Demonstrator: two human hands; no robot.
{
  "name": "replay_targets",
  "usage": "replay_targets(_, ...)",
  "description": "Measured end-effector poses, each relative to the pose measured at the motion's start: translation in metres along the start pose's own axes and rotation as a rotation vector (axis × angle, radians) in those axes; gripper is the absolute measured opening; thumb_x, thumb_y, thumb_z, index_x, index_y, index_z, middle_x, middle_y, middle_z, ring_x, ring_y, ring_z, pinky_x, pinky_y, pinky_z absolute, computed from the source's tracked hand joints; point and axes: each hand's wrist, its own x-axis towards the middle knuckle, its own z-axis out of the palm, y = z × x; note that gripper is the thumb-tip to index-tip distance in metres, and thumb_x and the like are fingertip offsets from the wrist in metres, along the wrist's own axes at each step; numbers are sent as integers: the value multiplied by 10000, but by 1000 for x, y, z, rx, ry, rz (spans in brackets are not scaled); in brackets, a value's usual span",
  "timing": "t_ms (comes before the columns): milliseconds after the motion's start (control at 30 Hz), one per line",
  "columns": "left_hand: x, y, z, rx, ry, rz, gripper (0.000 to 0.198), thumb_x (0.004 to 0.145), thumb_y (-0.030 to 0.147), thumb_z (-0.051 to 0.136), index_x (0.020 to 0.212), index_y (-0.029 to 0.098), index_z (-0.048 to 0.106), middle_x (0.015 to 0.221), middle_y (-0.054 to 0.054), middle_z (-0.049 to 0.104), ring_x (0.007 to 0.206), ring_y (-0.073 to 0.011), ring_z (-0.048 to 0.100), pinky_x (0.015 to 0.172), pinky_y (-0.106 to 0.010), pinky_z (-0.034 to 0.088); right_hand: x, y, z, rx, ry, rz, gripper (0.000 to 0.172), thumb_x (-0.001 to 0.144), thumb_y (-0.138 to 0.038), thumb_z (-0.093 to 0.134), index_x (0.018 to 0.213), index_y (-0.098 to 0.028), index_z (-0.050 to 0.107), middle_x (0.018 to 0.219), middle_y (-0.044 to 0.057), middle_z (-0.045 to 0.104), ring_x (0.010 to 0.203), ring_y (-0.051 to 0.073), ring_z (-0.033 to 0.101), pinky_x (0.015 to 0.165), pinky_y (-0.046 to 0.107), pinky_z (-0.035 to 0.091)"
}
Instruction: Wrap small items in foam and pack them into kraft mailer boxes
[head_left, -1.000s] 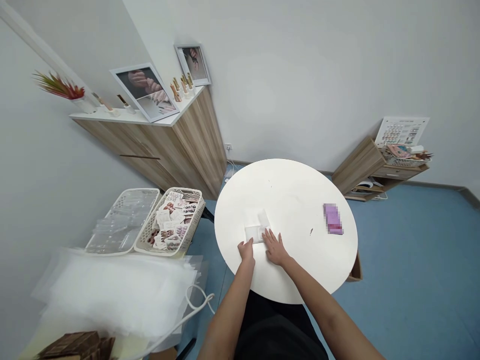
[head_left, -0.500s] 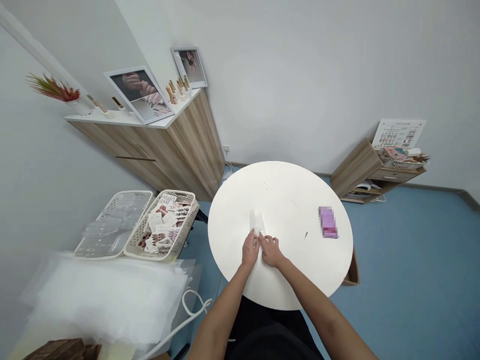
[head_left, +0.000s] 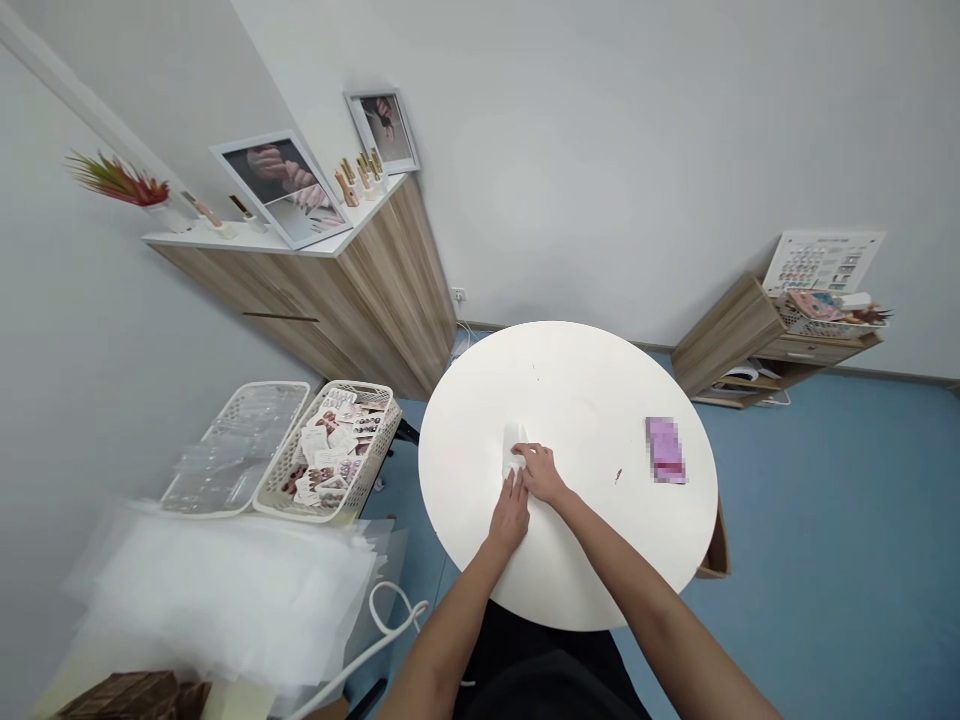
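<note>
A small white, slightly translucent packet or folded sheet (head_left: 513, 436) lies on the round white table (head_left: 585, 580), left of its middle. My right hand (head_left: 541, 474) reaches over it from the right, its bent fingers closed on the middle of the piece. Just below, my left hand (head_left: 511, 512) has its fingers close together, with the fingertips on the near end. Both hands almost touch each other. Their fingers cover the lower part of the piece, so its exact kind cannot be made out.
A blurred purple item (head_left: 666, 450) lies at the table's right. To the left stand a basket of printed cards (head_left: 330, 455), a basket of clear packs (head_left: 247, 440) and a pile of translucent white sheets (head_left: 225, 590). A wooden cabinet (head_left: 382, 290) stands behind.
My right hand has moved up and left over the white piece. My left hand has slid back toward me. The view has shifted slightly.
</note>
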Motion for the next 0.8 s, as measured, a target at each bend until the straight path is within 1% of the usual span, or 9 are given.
replay_targets(67,0,-3,0,16,15,6,738,850,42,328,1542,105,81,1529,-153,364,1455,-260,240,1182,-525,248,7,0,-1,-46,-67,-71,609,701,-31,386,1270,-225,483,1268,50,622,1266,206,419,1048,391,227)
replay_targets(100,-1,-4,0,21,25,-11,726,851,32,323,1541,119,115,1521,-143,381,1449,-251,263,1176,-506,269,7,3,0,-64,-94,-66,599,707,-31,389,1266,-220,488,1249,56,635,1260,211,426,1046,396,225)
replay_targets(267,0,-14,-6,55,7,-69,641,871,38,325,1491,197,300,1491,-104,442,1394,-255,381,1072,-447,403,-9,31,11,-90,-120,69,655,687,-1,391,1303,-214,463,1293,67,606,1176,195,506,1017,366,262)
replay_targets(367,8,-23,-18,34,-50,-57,640,840,47,369,1456,224,356,1442,-91,500,1323,-259,457,1028,-437,425,-11,40,17,-22,-115,151,690,651,-6,402,1298,-238,464,1307,46,595,1215,192,489,1026,355,277)
replay_targets(467,20,-35,-34,-49,-85,-34,633,787,91,467,1400,243,420,1349,-80,567,1238,-264,503,1011,-409,425,-3,44,20,109,-99,280,701,628,-9,391,1273,-271,476,1271,15,623,1195,198,514,980,355,354)
replay_targets(567,35,-49,-53,-183,-117,-38,564,752,162,562,1304,261,495,1180,-65,637,1119,-266,558,955,-375,451,1,48,23,278,-45,310,701,648,-1,350,1287,-271,457,1213,10,650,1132,171,568,945,338,417)
replay_targets(633,47,-58,-65,-272,-170,-61,509,743,193,587,1243,271,535,1077,-50,654,1030,-257,592,905,-359,470,-1,50,25,315,28,305,667,678,-8,334,1288,-247,460,1203,34,641,1120,163,577,954,333,433)
replay_targets(700,60,-66,-74,-340,-204,-93,461,745,205,585,1200,277,568,1074,-41,640,956,-235,612,867,-341,482,-7,49,27,277,113,294,626,710,-29,337,1288,-229,468,1225,58,610,1135,175,563,970,346,441)
replay_targets(800,79,-76,-81,-412,-203,-144,402,768,232,569,1166,270,610,1146,-38,584,883,-193,622,808,-310,501,-14,42,27,189,215,222,595,756,-62,347,1321,-216,448,1285,82,548,1167,200,527,992,380,449)
